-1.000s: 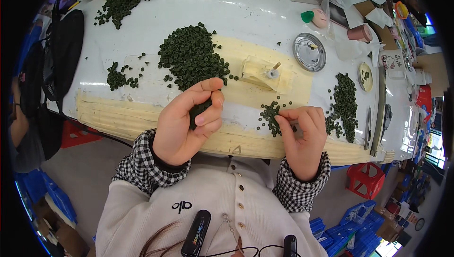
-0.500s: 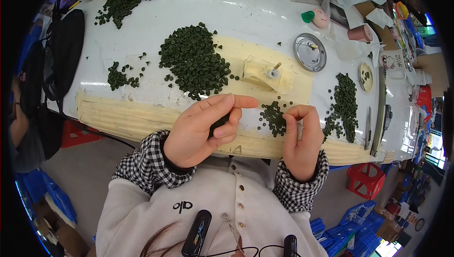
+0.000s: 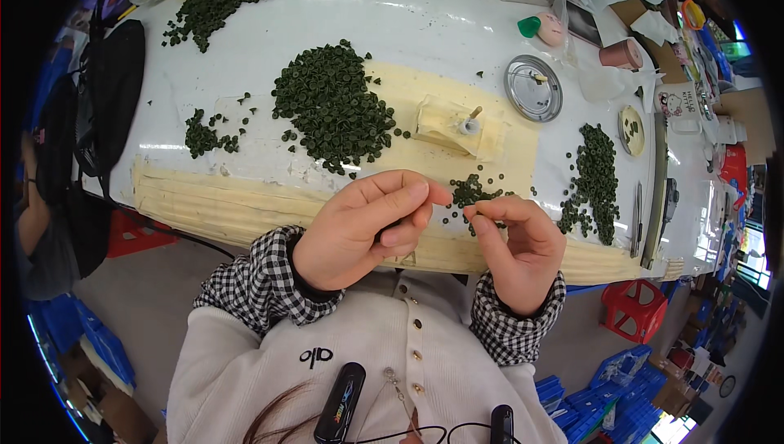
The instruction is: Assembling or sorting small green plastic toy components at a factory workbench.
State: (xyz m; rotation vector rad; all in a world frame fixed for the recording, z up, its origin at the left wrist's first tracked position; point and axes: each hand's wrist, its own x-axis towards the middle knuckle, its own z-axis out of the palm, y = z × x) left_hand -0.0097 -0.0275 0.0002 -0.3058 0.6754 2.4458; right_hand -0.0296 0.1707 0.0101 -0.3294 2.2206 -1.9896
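Observation:
Above the table's near edge, my left hand (image 3: 367, 224) is closed, its index finger reaching toward the right. A dark green patch shows between its curled fingers, matching the small pieces on the table. Thumb and index finger of my right hand (image 3: 518, 240) are pinched together just right of the left fingertips. What they hold is too small to make out. Behind the hands lies a small heap of dark green round pieces (image 3: 469, 191), partly hidden. Farther back stands a block wrapped in yellowish tape (image 3: 445, 130) with an upright pin (image 3: 472, 122).
A large pile of green pieces (image 3: 331, 109) lies left of the block, another pile (image 3: 600, 175) at right. A round metal lid (image 3: 532, 89), a small dish (image 3: 630, 130) and tweezers (image 3: 638, 219) are at right. A black bag (image 3: 114, 101) sits at far left.
My right hand has moved left and its pinched fingertips have come close to my left fingertips. My left hand has shifted slightly right and turned, hiding more of the green pieces in it.

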